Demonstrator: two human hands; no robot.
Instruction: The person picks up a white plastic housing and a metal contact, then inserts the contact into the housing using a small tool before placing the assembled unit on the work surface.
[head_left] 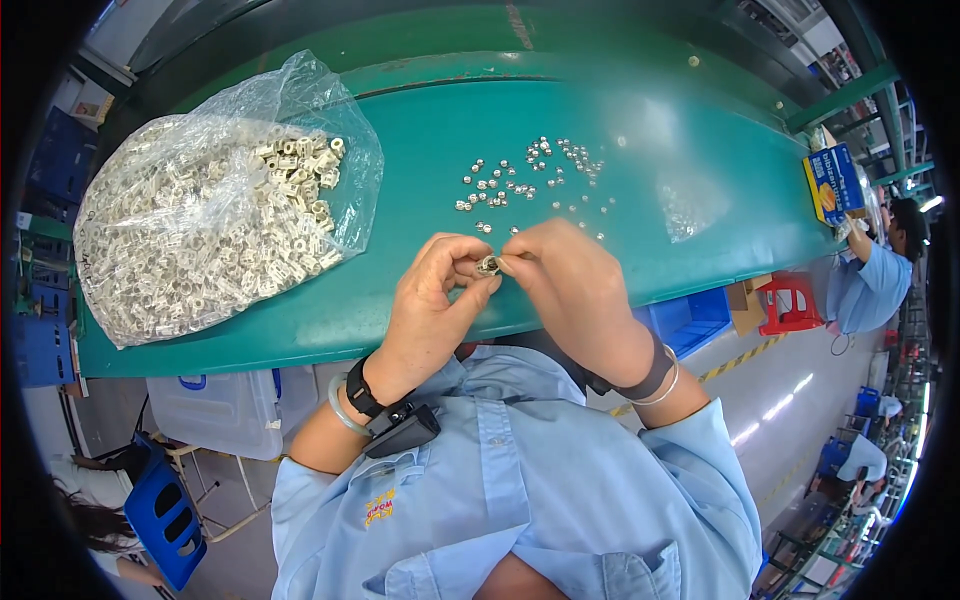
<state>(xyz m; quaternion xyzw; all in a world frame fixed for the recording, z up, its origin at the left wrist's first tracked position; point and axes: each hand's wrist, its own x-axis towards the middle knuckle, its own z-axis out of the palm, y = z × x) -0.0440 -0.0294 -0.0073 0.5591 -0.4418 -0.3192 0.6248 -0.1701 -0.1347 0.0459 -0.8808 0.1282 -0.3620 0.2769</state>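
Note:
Above the near edge of the green table (420, 180), my left hand (430, 300) pinches a small round part (488, 266) with a shiny metallic look between thumb and fingers. My right hand (575, 275) meets it from the right, thumb and forefinger closed against the part's edge. Whatever lies between those right fingertips is hidden. Just beyond my hands, many small shiny silver pieces (495, 184) are scattered over the tabletop. To the left lies a large clear plastic bag (350, 130), open toward the right and full of small cream-coloured molded parts (230, 235).
A clear flat plastic bag (690, 212) lies right of the silver pieces. At the table's right end stands a blue and yellow box (832, 185), with a co-worker (865, 285) beside it. Below are a blue bin (695, 320), a red stool (790, 302) and a translucent tub (215, 415).

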